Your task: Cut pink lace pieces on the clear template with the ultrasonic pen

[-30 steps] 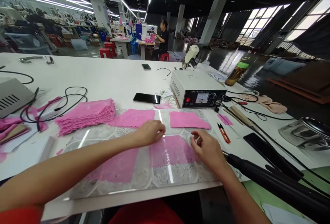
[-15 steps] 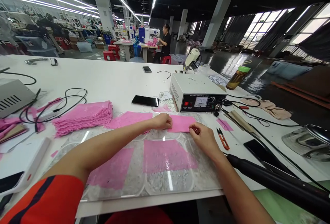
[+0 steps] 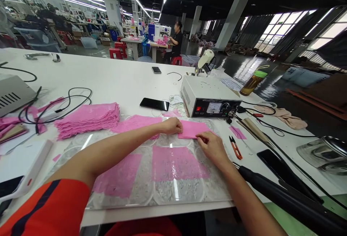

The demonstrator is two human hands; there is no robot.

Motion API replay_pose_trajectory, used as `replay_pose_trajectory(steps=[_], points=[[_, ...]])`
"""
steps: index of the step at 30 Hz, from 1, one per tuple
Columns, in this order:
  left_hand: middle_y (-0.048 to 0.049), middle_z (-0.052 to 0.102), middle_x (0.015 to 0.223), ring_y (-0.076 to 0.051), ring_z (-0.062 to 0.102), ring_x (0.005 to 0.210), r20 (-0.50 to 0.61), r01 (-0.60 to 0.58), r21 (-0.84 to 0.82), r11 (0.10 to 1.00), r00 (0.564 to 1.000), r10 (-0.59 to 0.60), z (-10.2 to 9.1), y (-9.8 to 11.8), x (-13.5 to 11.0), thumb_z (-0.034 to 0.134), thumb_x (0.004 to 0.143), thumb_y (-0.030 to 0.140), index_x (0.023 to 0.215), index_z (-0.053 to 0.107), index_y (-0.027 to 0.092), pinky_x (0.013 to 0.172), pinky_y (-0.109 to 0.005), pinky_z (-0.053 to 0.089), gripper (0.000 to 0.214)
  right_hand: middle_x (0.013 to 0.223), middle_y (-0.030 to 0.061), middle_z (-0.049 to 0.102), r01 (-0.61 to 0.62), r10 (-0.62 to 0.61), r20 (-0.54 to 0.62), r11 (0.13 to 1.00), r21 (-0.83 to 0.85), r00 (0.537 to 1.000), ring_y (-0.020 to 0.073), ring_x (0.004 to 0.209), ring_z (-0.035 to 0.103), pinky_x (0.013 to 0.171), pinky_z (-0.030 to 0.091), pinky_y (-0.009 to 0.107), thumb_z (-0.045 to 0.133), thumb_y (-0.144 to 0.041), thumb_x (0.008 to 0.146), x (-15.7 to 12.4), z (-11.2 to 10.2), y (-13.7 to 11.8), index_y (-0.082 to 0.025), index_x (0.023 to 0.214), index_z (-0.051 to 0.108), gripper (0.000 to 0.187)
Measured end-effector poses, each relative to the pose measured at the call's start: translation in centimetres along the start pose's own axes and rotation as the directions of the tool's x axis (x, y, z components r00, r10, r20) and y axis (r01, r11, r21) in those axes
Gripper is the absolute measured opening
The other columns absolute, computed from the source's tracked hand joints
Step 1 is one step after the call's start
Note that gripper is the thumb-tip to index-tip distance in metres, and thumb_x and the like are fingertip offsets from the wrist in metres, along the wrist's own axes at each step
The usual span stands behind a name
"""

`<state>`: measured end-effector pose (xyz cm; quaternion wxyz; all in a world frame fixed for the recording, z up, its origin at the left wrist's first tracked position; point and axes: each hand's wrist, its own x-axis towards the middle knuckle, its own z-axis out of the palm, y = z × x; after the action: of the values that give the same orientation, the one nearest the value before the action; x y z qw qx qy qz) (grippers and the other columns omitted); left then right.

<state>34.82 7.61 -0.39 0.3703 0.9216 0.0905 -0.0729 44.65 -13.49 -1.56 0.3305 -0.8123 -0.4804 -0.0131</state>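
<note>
A small rectangular piece of bright pink fabric (image 3: 191,129) lies at the back of the clear-covered, marbled work mat (image 3: 179,194). Its left end is pinched in my left hand (image 3: 172,125), the fingers curled closed. My right hand (image 3: 214,148) pinches the near edge towards the right corner, thumb and index finger together. In front of the hands, two more pink fabric pieces lie flat: one in the middle (image 3: 176,163) and one to the left (image 3: 121,174), partly under my left forearm. Behind that forearm lie a loose pink piece (image 3: 139,122) and a thick pink fabric stack (image 3: 89,118).
A control box (image 3: 211,96) with dial and red switch stands behind the fabric. Orange thread snips (image 3: 235,148), a black cylindrical tool (image 3: 271,185) and cables lie at right. A black phone (image 3: 154,104) rests at the back. A person (image 3: 175,44) sits at a distant sewing machine.
My right hand has slid slightly left along the fabric's near edge, and the fabric's right end now shows beyond its fingers. My left hand keeps its pinch. The camera view has shifted slightly.
</note>
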Motion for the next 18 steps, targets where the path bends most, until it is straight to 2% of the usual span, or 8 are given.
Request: replay_pose_trajectory(steps=[8,14,18], points=[[-0.0085,0.06,0.122,-0.023,0.062,0.105,0.031,0.026,-0.082,0.996,0.999,-0.023,-0.7,0.1,-0.1,0.06,0.095,0.036,0.122,0.058,0.015,0.088,-0.042,0.055,0.035,0.097,0.0093,0.069,0.088,-0.091,-0.029,0.991,-0.1,0.995,0.0227,0.095,0.061,0.086,0.049,0.038,0.057,-0.022,0.082,0.3,0.9,-1.3,-0.017,0.097,0.072,0.022],[-0.0088,0.06,0.122,-0.023,0.062,0.105,0.055,0.005,-0.097,0.995,0.998,0.0,-1.4,0.9,-0.5,0.06,0.095,0.036,0.123,0.057,0.015,0.088,-0.042,0.055,0.035,0.098,0.0105,0.068,0.128,-0.146,-0.068,0.968,-0.218,0.987,0.0247,0.096,0.057,0.084,0.047,0.039,0.057,-0.022,0.083,1.2,1.9,-1.4,-0.018,0.095,0.07,0.018],[-0.0075,0.062,0.116,-0.022,0.063,0.1,0.05,-0.003,-0.099,0.995,0.999,0.008,-2.2,1.7,-1.5,0.06,0.094,0.036,0.117,0.06,0.013,0.085,-0.04,0.055,0.032,0.093,0.0101,0.067,0.126,-0.161,-0.104,0.951,-0.282,0.981,0.0241,0.092,0.057,0.081,0.045,0.038,0.053,-0.018,0.084,1.1,1.5,-0.9,-0.018,0.087,0.068,0.016]])
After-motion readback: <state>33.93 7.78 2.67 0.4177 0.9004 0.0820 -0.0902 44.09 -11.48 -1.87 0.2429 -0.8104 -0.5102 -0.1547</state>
